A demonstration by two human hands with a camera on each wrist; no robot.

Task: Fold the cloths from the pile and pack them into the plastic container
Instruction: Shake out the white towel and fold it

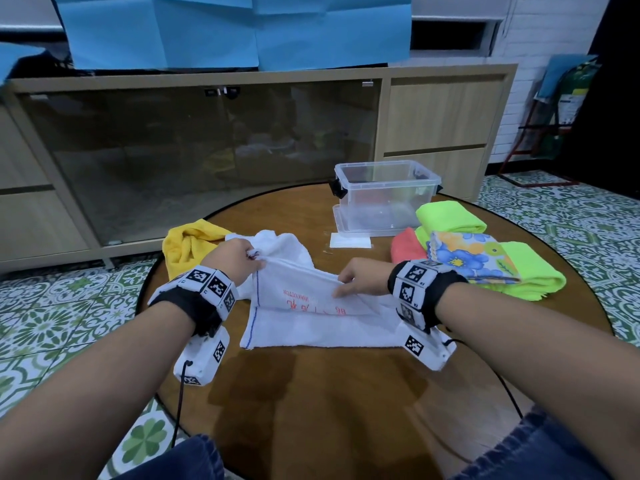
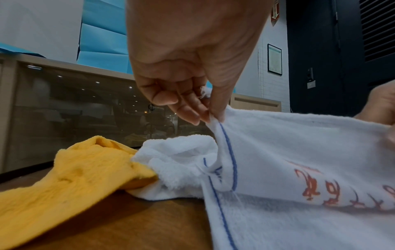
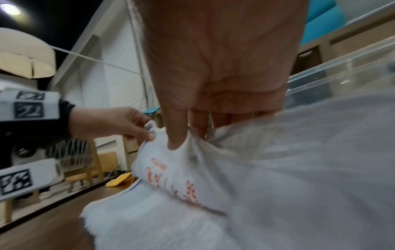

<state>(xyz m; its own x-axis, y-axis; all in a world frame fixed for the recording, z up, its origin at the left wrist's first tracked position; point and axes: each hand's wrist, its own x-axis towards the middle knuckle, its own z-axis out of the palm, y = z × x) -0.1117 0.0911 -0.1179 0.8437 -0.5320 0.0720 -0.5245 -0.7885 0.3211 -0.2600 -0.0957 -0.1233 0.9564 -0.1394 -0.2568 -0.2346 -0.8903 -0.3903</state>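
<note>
A white cloth (image 1: 311, 327) with red print and a blue stitched edge lies spread on the round wooden table (image 1: 311, 393), its far edge lifted. My left hand (image 1: 239, 259) pinches the lifted left corner (image 2: 213, 118). My right hand (image 1: 349, 282) pinches the same edge further right (image 3: 192, 137). Behind it lie a crumpled white cloth (image 1: 277, 242) and a yellow cloth (image 1: 188, 245), also seen in the left wrist view as the yellow cloth (image 2: 70, 177). The clear plastic container (image 1: 384, 195) stands open at the back of the table.
Folded neon green cloths (image 1: 450, 216), a coral cloth (image 1: 407, 249) and a floral cloth (image 1: 471, 261) lie at the right, by the container. A small white card (image 1: 349, 241) lies in front of the container. A wooden cabinet with glass doors (image 1: 194, 150) stands behind the table.
</note>
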